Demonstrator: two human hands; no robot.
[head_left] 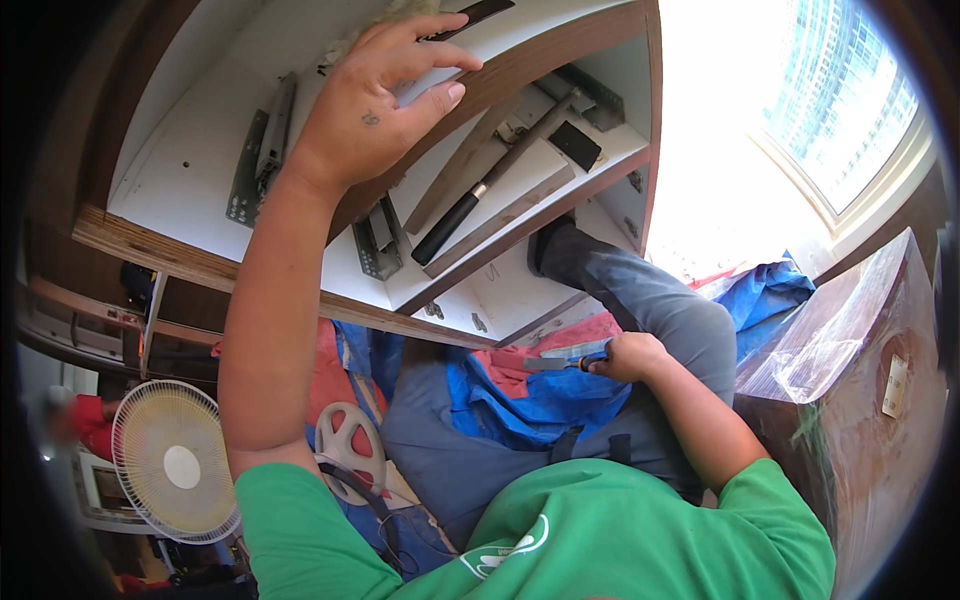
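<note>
Your green T-shirt [620, 530] lies nearest the camera. Your left hand [385, 90] is open, fingers spread at the upper part of the cabinet [180, 247], near a dark strip [480, 18]; whether it touches the strip, you cannot tell from here. Your right hand [632, 358] grips a flat-bladed scraper [547, 364], perhaps a chisel, low over the blue tarp [475, 395]. For good control, hold it firmly, its edge turned away from your right leg [690, 320].
</note>
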